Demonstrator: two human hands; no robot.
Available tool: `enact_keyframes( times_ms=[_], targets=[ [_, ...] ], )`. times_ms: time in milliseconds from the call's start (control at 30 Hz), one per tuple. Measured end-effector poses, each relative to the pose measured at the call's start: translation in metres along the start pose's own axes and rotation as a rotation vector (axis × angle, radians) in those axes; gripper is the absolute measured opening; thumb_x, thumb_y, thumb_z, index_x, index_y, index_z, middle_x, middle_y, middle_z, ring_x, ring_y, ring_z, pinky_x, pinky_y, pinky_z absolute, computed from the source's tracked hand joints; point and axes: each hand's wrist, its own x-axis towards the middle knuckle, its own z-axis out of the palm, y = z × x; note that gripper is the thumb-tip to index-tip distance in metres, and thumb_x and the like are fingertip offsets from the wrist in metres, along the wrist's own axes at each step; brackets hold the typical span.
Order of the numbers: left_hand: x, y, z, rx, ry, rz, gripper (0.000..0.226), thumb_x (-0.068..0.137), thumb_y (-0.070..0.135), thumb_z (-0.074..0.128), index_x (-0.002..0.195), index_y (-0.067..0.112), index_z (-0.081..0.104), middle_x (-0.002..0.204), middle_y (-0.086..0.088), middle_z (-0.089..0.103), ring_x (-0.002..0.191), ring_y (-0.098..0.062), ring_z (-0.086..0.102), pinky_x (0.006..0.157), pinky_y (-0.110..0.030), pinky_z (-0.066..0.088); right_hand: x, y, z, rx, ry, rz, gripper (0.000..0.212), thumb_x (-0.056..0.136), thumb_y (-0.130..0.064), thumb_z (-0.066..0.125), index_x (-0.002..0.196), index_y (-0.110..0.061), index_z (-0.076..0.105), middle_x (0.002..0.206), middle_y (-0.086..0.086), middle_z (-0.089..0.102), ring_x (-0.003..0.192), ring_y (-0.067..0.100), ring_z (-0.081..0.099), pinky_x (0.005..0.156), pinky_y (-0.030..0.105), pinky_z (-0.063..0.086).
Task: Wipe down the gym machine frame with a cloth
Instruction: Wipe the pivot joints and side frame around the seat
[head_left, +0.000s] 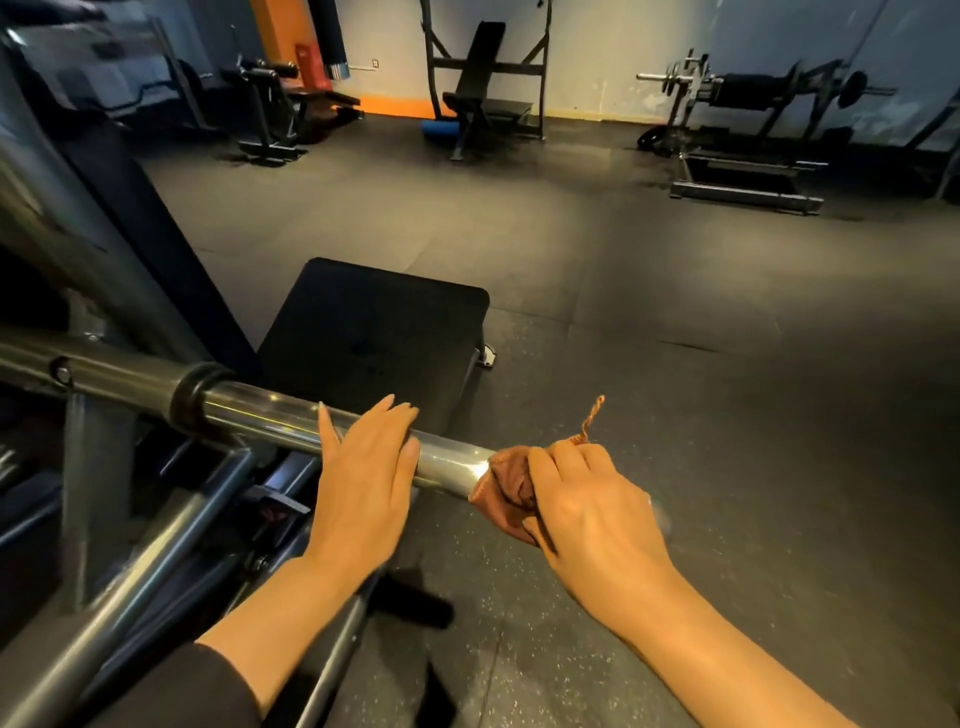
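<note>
Left of our grips, the dark frame (156, 530) and the collar (195, 392) on the bar (270, 415) look untouched, as far as we can judge. Our left hand (363, 488) lies flat, fingers straight, steadying the bar. Just right of it, our right hand (587, 499) clamps the cloth (506, 486) round the bar's end; most wiping seems left.

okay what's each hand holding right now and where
The right hand grips the bunched brown cloth around the chrome bar's end. The left hand holds nothing, resting flat on it.
</note>
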Motion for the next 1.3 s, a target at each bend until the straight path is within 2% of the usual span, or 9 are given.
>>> enact_keyframes(
  times_ms=[233, 400, 533, 667, 833, 1033, 1167, 1233, 1300],
  targets=[
    [-0.002, 0.000, -0.005, -0.094, -0.017, 0.022, 0.051, 0.102, 0.037, 0.027, 0.143, 0.013, 0.044, 0.145, -0.001, 0.047, 0.138, -0.003, 0.029, 0.120, -0.037, -0.011, 0.031, -0.043, 0.008, 0.011, 0.109, -0.077, 0.053, 0.029, -0.013, 0.089, 0.075, -0.014, 0.063, 0.070, 0.003, 0.057, 0.063, 0.022, 0.056, 0.048, 0.027, 0.044],
    [-0.003, -0.006, -0.011, -0.166, -0.096, 0.050, 0.054, 0.103, 0.045, 0.012, 0.151, 0.018, 0.014, 0.156, 0.007, 0.018, 0.146, 0.002, 0.009, 0.118, -0.029, -0.017, 0.055, -0.081, 0.005, -0.042, 0.177, -0.164, 0.057, 0.022, -0.017, 0.090, 0.075, -0.009, 0.070, 0.066, 0.006, 0.058, 0.058, 0.023, 0.056, 0.055, 0.032, 0.052],
    [-0.006, -0.020, -0.024, -0.397, -0.113, -0.003, 0.047, 0.105, 0.020, 0.030, 0.147, 0.029, 0.010, 0.151, 0.028, 0.003, 0.141, 0.015, -0.002, 0.116, -0.014, -0.007, 0.074, -0.109, 0.013, -0.067, 0.220, -0.179, 0.051, 0.032, -0.011, 0.090, 0.079, -0.005, 0.071, 0.068, 0.008, 0.059, 0.061, 0.024, 0.057, 0.062, 0.036, 0.057],
    [-0.018, -0.049, -0.039, -0.431, -0.061, -0.088, 0.066, 0.099, 0.002, 0.046, 0.147, 0.037, 0.015, 0.153, 0.030, 0.012, 0.143, 0.011, 0.008, 0.116, -0.010, 0.008, 0.095, -0.144, 0.021, 0.041, 0.246, -0.152, 0.055, 0.044, -0.007, 0.089, 0.095, -0.002, 0.072, 0.080, 0.009, 0.066, 0.070, 0.024, 0.063, 0.068, 0.035, 0.059],
    [-0.016, -0.093, -0.071, -0.408, -0.050, -0.125, 0.073, 0.096, 0.005, 0.052, 0.142, 0.046, 0.013, 0.153, 0.029, 0.015, 0.141, 0.013, 0.013, 0.114, -0.009, 0.014, 0.134, -0.182, 0.017, 0.298, 0.032, -0.066, 0.047, 0.068, -0.016, 0.079, 0.113, -0.022, 0.066, 0.110, -0.006, 0.065, 0.101, 0.016, 0.061, 0.076, 0.027, 0.054],
    [0.019, -0.132, -0.129, -0.590, 0.215, -0.236, 0.049, 0.101, 0.023, 0.042, 0.138, 0.048, 0.024, 0.152, 0.021, 0.021, 0.135, 0.016, 0.022, 0.102, 0.001, 0.022, 0.198, -0.255, -0.006, 1.075, 0.121, 0.050, 0.041, 0.087, 0.001, 0.058, 0.103, -0.037, 0.060, 0.099, -0.019, 0.063, 0.094, -0.005, 0.061, 0.083, 0.012, 0.046],
    [0.038, -0.179, -0.154, -0.763, 0.303, -0.405, 0.051, 0.084, 0.047, 0.055, 0.131, 0.051, 0.037, 0.141, 0.012, 0.044, 0.129, -0.001, 0.045, 0.105, -0.020, 0.040, 0.234, -0.306, -0.009, 1.560, -0.253, 0.111, 0.029, 0.099, -0.006, 0.041, 0.113, -0.016, 0.064, 0.101, -0.004, 0.069, 0.088, -0.003, 0.066, 0.074, 0.011, 0.048],
    [0.039, -0.208, -0.162, -0.671, 0.393, -0.465, 0.053, 0.084, 0.026, 0.072, 0.127, 0.043, 0.047, 0.129, 0.007, 0.055, 0.118, -0.005, 0.054, 0.100, -0.015, 0.043, 0.245, -0.320, -0.001, 1.564, -0.261, 0.119, 0.026, 0.103, -0.015, 0.040, 0.108, -0.020, 0.065, 0.103, -0.001, 0.068, 0.094, 0.005, 0.066, 0.079, 0.016, 0.048],
    [0.039, -0.236, -0.166, -0.494, 0.355, -0.467, 0.062, 0.081, 0.008, 0.075, 0.132, 0.032, 0.050, 0.125, 0.005, 0.056, 0.116, -0.009, 0.054, 0.097, -0.003, 0.035, 0.257, -0.329, 0.014, 1.258, -0.123, 0.093, 0.020, 0.103, -0.022, 0.041, 0.104, -0.028, 0.060, 0.106, -0.003, 0.062, 0.102, 0.009, 0.059, 0.087, 0.020, 0.042]
  ],
)
